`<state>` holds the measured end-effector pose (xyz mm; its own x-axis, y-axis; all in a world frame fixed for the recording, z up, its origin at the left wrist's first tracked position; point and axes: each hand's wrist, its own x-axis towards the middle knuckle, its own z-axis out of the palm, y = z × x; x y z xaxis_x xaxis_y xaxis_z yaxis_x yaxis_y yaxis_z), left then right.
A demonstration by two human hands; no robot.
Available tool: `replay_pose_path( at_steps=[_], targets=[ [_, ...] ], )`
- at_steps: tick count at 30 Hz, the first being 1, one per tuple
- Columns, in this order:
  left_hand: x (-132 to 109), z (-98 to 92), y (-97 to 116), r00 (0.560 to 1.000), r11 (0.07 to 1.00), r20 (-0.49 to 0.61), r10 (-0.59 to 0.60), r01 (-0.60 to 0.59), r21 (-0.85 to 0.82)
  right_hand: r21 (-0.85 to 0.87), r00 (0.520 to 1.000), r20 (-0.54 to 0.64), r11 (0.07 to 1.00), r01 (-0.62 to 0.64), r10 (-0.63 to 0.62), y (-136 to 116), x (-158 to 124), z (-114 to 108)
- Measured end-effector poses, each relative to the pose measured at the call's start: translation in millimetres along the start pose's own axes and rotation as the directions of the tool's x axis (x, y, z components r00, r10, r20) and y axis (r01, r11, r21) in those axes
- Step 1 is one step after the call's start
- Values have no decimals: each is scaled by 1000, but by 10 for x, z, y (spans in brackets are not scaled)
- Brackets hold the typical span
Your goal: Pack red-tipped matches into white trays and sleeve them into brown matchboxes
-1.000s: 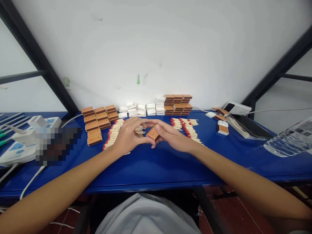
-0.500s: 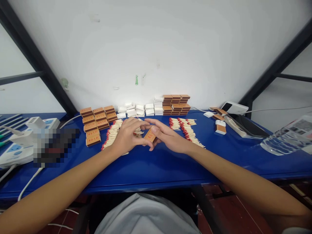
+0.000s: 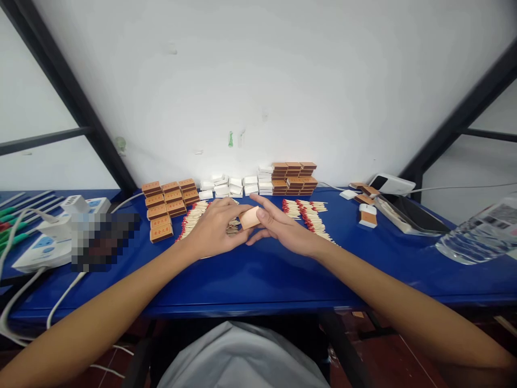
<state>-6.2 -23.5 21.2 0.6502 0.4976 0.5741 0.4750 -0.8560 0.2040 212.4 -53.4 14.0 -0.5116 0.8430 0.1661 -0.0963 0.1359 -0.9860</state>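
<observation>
Between my two hands is one matchbox, its plain pale side facing up. My left hand grips its left end, and my right hand pinches its right end with the thumb on top. Red-tipped matches lie in a row, partly hidden behind my left hand. More matches lie beyond my right hand. Stacked orange matchboxes stand at the left, and another stack stands by the wall beside white inner trays.
On the left of the blue table are a white power strip, cables and green-handled tools. At the right lie loose matchboxes, a black phone-like device in a white tray, a white device and a plastic bottle.
The matchbox between my hands has turned over, from its printed orange face to a plain pale side. The whole view has shifted slightly.
</observation>
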Motion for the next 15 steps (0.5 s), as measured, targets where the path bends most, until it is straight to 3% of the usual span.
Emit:
replay_pose_path(
  at_steps=[3,6,8,11,15],
  targets=[
    [41,-144,-45,998,999,48,-40,39,20,-117,999,-29,993,22,-25,13,7,2],
    [95,-427,-231,985,984,109,-131,117,131,-316,994,-80,947,51,-80,34,10,-45],
    [120,-677,-432,969,956,110,-220,192,220,-448,987,-107,892,60,-121,35,7,-92],
    [116,-1014,-790,939,873,21,-344,311,376,-602,976,-127,796,66,-177,24,4,-157],
    [49,-1127,-1241,925,806,56,-375,296,512,-684,967,-132,726,71,-218,30,25,-203]
  ],
)
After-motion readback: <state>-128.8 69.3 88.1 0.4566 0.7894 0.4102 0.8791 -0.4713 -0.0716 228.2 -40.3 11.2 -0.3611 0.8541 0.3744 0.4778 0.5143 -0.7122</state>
